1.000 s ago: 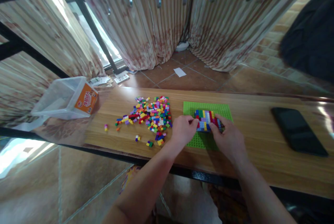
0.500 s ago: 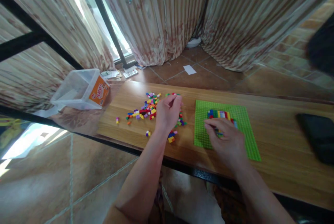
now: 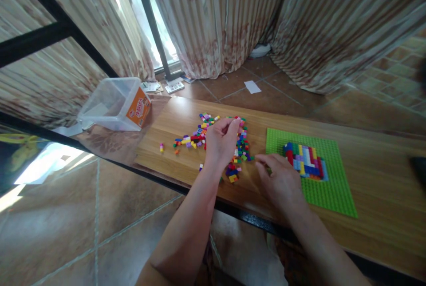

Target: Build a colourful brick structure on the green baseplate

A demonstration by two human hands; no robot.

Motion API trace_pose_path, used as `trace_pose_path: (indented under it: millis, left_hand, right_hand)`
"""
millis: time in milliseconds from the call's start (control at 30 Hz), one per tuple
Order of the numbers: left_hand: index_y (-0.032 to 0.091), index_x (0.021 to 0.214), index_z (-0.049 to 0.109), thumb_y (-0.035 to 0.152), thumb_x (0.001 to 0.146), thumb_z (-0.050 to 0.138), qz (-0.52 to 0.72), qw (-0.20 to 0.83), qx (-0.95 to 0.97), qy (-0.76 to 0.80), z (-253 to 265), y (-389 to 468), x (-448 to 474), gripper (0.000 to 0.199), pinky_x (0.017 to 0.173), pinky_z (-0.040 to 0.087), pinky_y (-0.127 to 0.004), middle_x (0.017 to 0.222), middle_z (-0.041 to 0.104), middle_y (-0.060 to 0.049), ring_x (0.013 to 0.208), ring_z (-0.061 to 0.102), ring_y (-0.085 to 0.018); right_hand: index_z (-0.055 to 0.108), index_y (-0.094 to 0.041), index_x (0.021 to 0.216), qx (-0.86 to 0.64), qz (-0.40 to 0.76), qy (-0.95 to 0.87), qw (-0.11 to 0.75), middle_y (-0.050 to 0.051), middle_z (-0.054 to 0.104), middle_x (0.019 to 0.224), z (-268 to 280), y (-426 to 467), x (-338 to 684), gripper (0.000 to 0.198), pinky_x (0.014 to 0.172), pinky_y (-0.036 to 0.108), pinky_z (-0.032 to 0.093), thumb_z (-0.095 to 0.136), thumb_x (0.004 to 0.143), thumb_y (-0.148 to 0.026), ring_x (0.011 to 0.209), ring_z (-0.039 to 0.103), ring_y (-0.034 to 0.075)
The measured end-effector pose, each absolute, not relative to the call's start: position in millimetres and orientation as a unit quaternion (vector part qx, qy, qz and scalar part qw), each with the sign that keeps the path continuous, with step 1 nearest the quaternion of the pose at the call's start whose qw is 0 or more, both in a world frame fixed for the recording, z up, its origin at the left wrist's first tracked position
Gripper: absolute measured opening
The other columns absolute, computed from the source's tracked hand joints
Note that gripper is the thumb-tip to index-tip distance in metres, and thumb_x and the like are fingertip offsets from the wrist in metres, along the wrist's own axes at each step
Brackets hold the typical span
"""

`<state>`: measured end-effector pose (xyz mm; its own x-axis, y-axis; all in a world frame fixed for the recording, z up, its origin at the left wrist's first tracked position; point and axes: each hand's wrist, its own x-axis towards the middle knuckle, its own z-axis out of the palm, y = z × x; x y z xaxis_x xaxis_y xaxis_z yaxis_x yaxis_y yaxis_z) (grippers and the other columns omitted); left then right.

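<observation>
My left hand [image 3: 221,141] is over the pile of small toy bricks [image 3: 242,146], thumb and forefinger pinched together. What lies in that pinch, if anything, I cannot make out. Between the pile and the green baseplate [image 3: 333,197], my right hand [image 3: 281,179] hovers with curled fingers, thumb and forefinger close together; anything at their tips is too small to name. On the baseplate sits a flat, multicoloured brick build [image 3: 306,161], with blue, red, yellow, white and purple parts. My right hand is just left of the build and covers the plate's near left corner.
The wooden bench top [image 3: 376,166] has a dark front edge. Loose bricks [image 3: 186,141] spread left of my left hand. A clear plastic box [image 3: 113,104] with an orange label stands beyond the left end. A dark object [image 3: 418,168] lies at the far right.
My right hand has moved left off the brick build, which now shows more fully. My left hand stays pinched over the pile. The view has turned slightly, shifting the bench rightward.
</observation>
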<state>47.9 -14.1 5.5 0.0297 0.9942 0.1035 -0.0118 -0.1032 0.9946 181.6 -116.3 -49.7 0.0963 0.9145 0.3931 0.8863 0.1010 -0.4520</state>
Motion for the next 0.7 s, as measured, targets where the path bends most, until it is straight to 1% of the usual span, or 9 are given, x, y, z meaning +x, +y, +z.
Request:
trace_pose_path:
  millis: [133, 267, 500, 700]
  left_hand:
    - [0.016, 0.072, 0.069, 0.034, 0.085, 0.058, 0.503, 0.489, 0.538, 0.467, 6, -15, 44, 0.025, 0.053, 0.044, -0.019, 0.065, 0.066, 0.001, 0.058, 0.057, -0.009]
    - [0.016, 0.075, 0.07, 0.034, 0.085, 0.058, 0.496, 0.503, 0.53, 0.468, 8, -15, 42, 0.023, 0.053, 0.044, -0.019, 0.065, 0.066, 0.0, 0.057, 0.057, -0.009]
    - [0.016, 0.074, 0.07, 0.03, 0.084, 0.059, 0.505, 0.507, 0.535, 0.449, 5, -14, 40, 0.021, 0.055, 0.045, -0.019, 0.065, 0.065, 0.001, 0.057, 0.056, -0.008]
    - [0.016, 0.073, 0.07, 0.028, 0.084, 0.058, 0.497, 0.503, 0.544, 0.451, 6, -14, 40, 0.02, 0.056, 0.045, -0.019, 0.067, 0.068, 0.0, 0.058, 0.057, -0.009]
  right_hand:
    - [0.07, -0.017, 0.098, -0.693, 0.04, -0.661, 0.286, 0.01, 0.07, 0.094, -53, -110, 176, 0.022, 0.083, 0.04, 0.05, 0.051, 0.091, -0.025, 0.088, 0.062, 0.024]
    - [0.07, -0.02, 0.104, -0.683, 0.042, -0.664, 0.302, 0.009, 0.068, 0.096, -54, -107, 168, 0.023, 0.085, 0.04, 0.049, 0.053, 0.091, -0.028, 0.09, 0.059, 0.023]
    - [0.071, -0.019, 0.1, -0.677, 0.036, -0.674, 0.293, 0.009, 0.065, 0.097, -57, -102, 160, 0.02, 0.081, 0.037, 0.047, 0.058, 0.089, -0.029, 0.09, 0.057, 0.023]
    - [0.068, -0.019, 0.088, -0.684, 0.03, -0.673, 0.279, 0.008, 0.066, 0.094, -55, -96, 154, 0.01, 0.081, 0.037, 0.045, 0.061, 0.088, -0.026, 0.086, 0.056, 0.023]
